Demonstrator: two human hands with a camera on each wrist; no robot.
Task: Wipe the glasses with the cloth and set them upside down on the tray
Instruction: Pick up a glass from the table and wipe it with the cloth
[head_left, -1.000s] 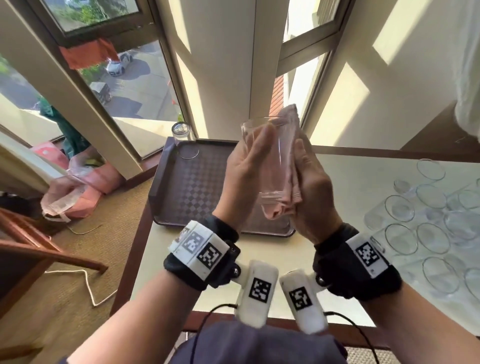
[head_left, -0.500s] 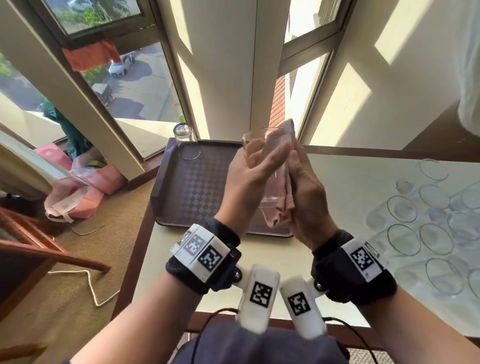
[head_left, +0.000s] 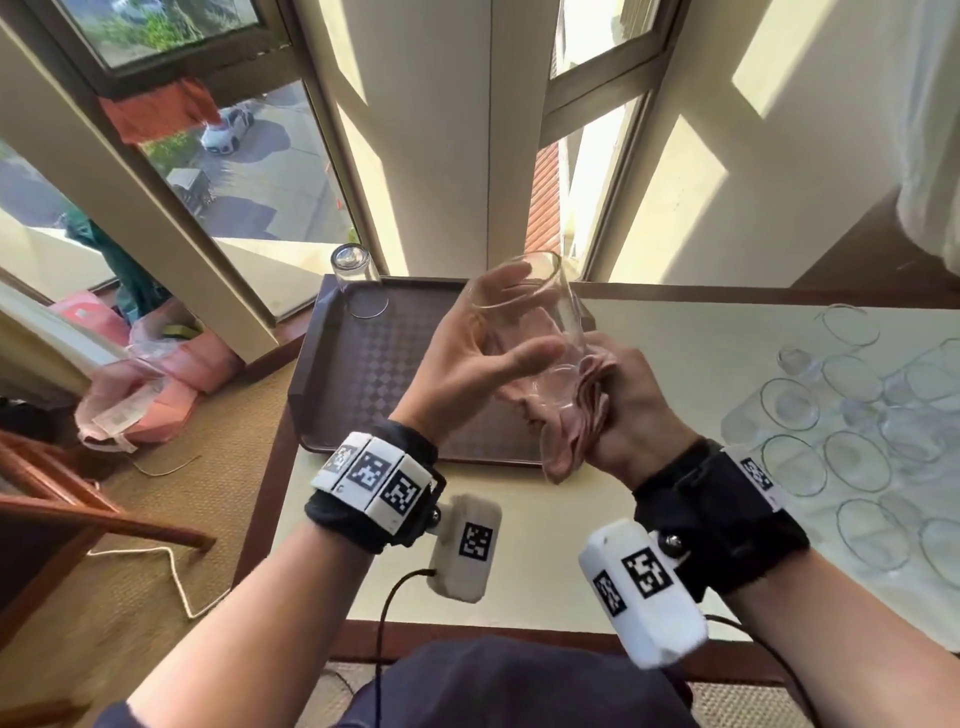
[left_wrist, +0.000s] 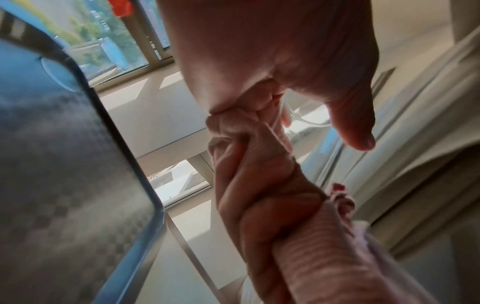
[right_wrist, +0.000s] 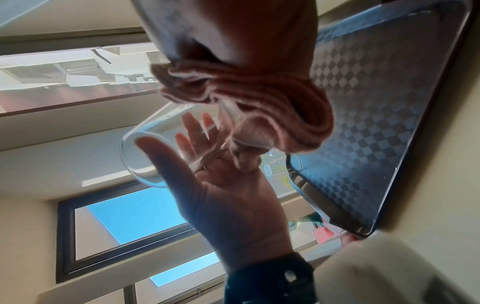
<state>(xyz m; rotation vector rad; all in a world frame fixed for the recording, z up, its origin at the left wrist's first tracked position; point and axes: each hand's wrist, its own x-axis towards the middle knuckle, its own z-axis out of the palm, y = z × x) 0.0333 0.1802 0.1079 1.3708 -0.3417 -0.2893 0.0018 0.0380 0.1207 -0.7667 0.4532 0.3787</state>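
Desk (head_left: 675, 364) with pale top and dark wood rim, set in a sunlit corner under tall windows (head_left: 249, 171). Woven floor (head_left: 156, 519) to the left, with a wooden chair (head_left: 52, 493) and pink bags (head_left: 182, 364) there.

One dark checkered tray (head_left: 363, 374) at the far left corner of the desk. One upturned glass (head_left: 358, 280) standing in the tray's far left corner, mouth down.

One clear glass (head_left: 524, 312) held in the air above the tray's right side, touching neither tray nor desk. Long axis near upright and leaning a little; open mouth up and toward the windows, base down in the cloth (head_left: 576, 431).

Left hand (head_left: 467, 364) spread: thumb straight across the near wall of the glass, straight fingers on the far side, seen through the glass from the right wrist view. Right hand (head_left: 634, 405) curled round the one bunched pink cloth, pressing it against the base of the glass.

More glasses (head_left: 852, 415) crowded near the right edge of the desk, mouths up. At least ten, overlapping too much for an exact count.
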